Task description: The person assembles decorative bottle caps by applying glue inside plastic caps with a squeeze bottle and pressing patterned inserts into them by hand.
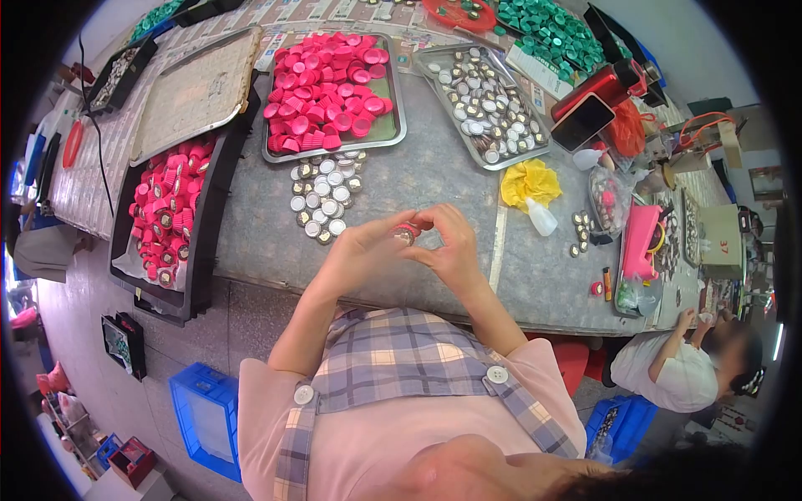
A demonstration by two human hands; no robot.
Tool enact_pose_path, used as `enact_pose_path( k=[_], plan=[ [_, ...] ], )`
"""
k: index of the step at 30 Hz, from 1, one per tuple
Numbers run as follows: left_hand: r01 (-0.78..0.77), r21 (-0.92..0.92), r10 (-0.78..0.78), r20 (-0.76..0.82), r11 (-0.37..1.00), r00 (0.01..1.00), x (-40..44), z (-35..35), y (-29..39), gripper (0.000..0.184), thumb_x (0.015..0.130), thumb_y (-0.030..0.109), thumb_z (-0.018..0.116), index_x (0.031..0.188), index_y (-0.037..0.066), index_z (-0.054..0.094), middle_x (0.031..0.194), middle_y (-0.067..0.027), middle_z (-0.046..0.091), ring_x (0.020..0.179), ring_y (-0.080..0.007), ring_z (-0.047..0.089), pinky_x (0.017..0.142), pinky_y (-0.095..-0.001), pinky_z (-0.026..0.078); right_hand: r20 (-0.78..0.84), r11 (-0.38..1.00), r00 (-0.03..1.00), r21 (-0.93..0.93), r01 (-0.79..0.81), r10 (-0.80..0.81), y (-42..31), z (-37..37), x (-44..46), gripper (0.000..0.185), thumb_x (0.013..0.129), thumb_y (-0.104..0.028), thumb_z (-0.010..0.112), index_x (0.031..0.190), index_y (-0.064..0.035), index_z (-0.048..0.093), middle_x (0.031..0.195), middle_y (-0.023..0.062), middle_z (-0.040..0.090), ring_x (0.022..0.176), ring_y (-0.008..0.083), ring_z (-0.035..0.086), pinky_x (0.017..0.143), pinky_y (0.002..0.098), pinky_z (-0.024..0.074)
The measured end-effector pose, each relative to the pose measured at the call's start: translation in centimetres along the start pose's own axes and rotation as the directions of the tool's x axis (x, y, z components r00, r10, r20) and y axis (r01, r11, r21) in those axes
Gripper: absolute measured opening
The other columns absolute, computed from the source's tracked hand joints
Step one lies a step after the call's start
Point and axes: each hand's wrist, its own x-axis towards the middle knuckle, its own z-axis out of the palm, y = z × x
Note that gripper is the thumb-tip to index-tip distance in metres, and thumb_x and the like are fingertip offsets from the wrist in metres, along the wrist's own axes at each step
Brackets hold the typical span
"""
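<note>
Above the near edge of the grey worktable, both hands meet around a small pink cap [408,232] with a shiny metal piece showing in it. My left hand [359,257], slightly blurred, is closed with its fingertips on the cap. My right hand [454,246] curls thumb and finger into a ring and pinches the cap from the other side. Just beyond my left hand lies a loose group of round white-and-metal discs [322,200]. Behind it stands a metal tray [399,125] heaped with pink caps [326,88].
A black bin [205,267] of filled pink caps stands left, beside a worn tray [200,92]. A metal tray [511,163] of discs is at the back right. Rightward are a yellow cloth [532,182], small white bottle [541,219] and phone [583,122]. A co-worker [668,367] sits right.
</note>
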Motion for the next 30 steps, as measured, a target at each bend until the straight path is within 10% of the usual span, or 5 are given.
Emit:
enact_pose_path(
  k=[18,30],
  plan=[
    [-0.064,0.031,0.058,0.16,0.997,0.985,-0.8,-0.5,1.6,0.044,0.085,0.023,0.05,0.123,0.0,0.04,0.112,-0.0115,0.052,0.102,-0.0156,0.049,0.084,-0.0273,0.039,0.089,0.972,0.989,0.194,-0.133,0.117,-1.3,-1.2,-0.3,0.038,0.054,-0.024,0.077,0.077,-0.0034,0.056,0.072,0.0035,0.055,0.068,0.015,0.051,0.063,0.0259,0.0412],
    [-0.081,0.05,0.075,0.116,0.995,0.99,-0.6,-0.6,1.3,0.043,0.083,0.022,0.053,0.12,0.001,0.044,0.097,-0.004,0.053,0.079,-0.0085,0.049,0.071,-0.0215,0.041,0.031,0.989,0.997,0.13,-0.076,0.073,-1.7,-1.6,-0.6,0.034,0.061,-0.022,0.073,0.087,-0.0057,0.06,0.076,0.0055,0.059,0.068,0.0189,0.054,0.062,0.0288,0.0416]
  ],
)
